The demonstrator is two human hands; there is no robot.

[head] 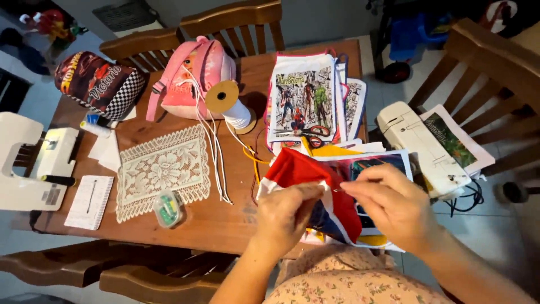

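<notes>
Close to the body, left hand (289, 217) curled knuckles-up, right hand (394, 205) beside it, both pinching the white hem of a red cloth bag (304, 171) between fingertips, bag draped over table edge (225, 225), scissors (315, 134) beyond, thread spool (230, 107) farther left.

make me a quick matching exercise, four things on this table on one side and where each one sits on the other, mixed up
Things:
1. red fabric piece
2. lace doily
3. cord spool
4. scissors

Places:
A. lying on the printed drawstring bags
B. flat on the wooden table, left of centre
C. pinched between the left hand and right hand
D. standing beside the pink backpack

Pairs: 1-C, 2-B, 3-D, 4-A
</notes>
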